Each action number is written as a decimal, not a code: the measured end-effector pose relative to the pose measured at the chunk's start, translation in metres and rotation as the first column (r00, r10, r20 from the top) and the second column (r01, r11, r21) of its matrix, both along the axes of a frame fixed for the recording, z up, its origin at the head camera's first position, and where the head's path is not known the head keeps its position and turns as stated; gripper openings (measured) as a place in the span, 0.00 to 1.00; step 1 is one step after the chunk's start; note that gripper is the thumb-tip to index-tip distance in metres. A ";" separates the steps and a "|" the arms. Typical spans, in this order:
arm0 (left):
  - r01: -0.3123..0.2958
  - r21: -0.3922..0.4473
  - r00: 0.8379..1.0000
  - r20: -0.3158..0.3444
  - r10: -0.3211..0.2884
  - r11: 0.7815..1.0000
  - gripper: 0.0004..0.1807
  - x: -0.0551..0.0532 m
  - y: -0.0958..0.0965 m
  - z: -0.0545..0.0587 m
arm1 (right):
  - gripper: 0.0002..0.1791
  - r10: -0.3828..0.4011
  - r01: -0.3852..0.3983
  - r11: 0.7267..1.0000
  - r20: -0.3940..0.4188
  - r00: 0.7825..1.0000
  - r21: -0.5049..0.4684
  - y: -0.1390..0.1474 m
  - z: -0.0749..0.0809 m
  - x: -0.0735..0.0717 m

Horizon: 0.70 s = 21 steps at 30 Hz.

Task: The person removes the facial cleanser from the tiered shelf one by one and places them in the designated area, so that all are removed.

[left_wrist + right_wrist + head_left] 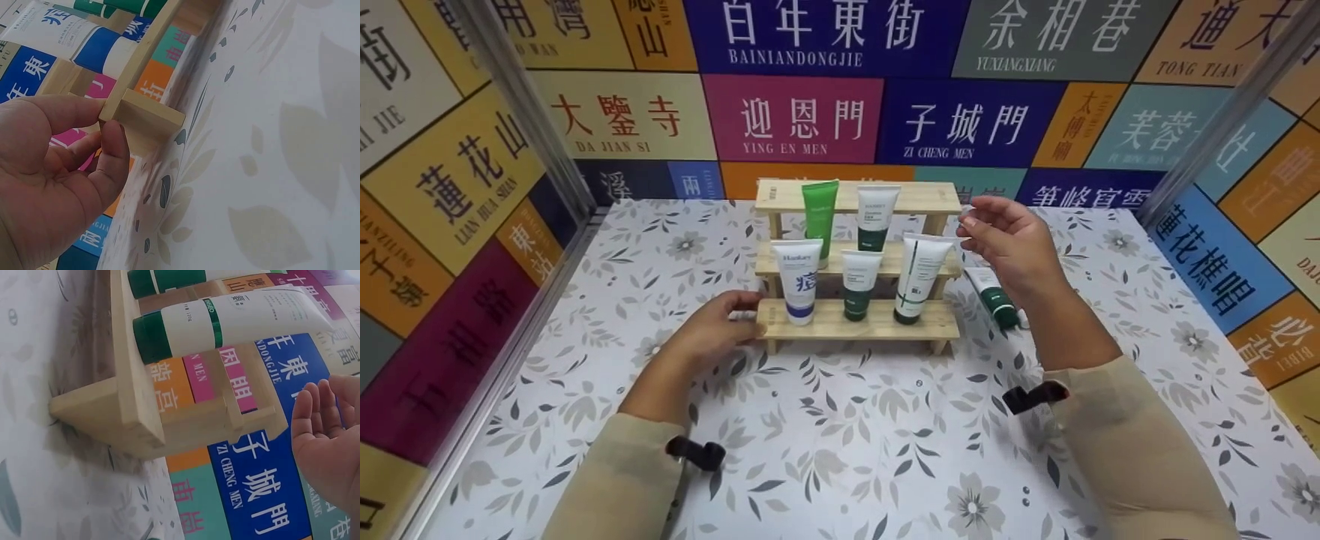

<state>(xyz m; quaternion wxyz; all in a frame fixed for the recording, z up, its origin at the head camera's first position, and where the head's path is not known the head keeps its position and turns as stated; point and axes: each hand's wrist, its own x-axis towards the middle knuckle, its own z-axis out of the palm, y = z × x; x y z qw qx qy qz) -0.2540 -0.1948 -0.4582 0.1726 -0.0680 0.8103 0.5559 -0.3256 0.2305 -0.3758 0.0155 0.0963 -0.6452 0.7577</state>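
Observation:
A three-step wooden rack [862,330] bears several upright cosmetic tubes. On its lowest step stand a white tube with a blue band [800,281], a small white-and-green tube [859,283] and a larger white tube with a green cap [919,277]. Behind them, on the middle step, are a bright green tube [820,217] and a white-and-dark-green tube [876,216]. My left hand [718,326] pinches the left end of the lowest step between thumb and fingers, clearest at the board corner [115,107] in the left wrist view. Beside the rack's upper right end, my right hand [1012,244] holds nothing, fingers loosely bent.
Another white-and-green tube [994,296] lies on the table right of the rack, partly covered by my right hand in the head view. Leaf-patterned cloth [825,435] covers the table. Colourful panels with lettering [802,116] enclose the back and sides.

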 end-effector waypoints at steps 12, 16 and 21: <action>0.002 0.000 1.000 -0.011 -0.002 1.000 0.36 0.001 0.002 0.000 | 0.20 0.111 -0.111 0.994 -0.042 0.993 -0.009 -0.027 0.022 -0.017; -0.008 0.005 1.000 -0.002 0.008 1.000 0.36 0.000 0.003 0.001 | 0.17 0.122 -0.122 0.992 -0.048 0.991 -0.004 -0.035 0.031 -0.018; -0.015 0.007 1.000 0.007 0.015 1.000 0.36 0.000 0.003 0.000 | 0.17 0.135 -0.134 0.990 -0.037 0.990 0.041 -0.046 0.039 -0.020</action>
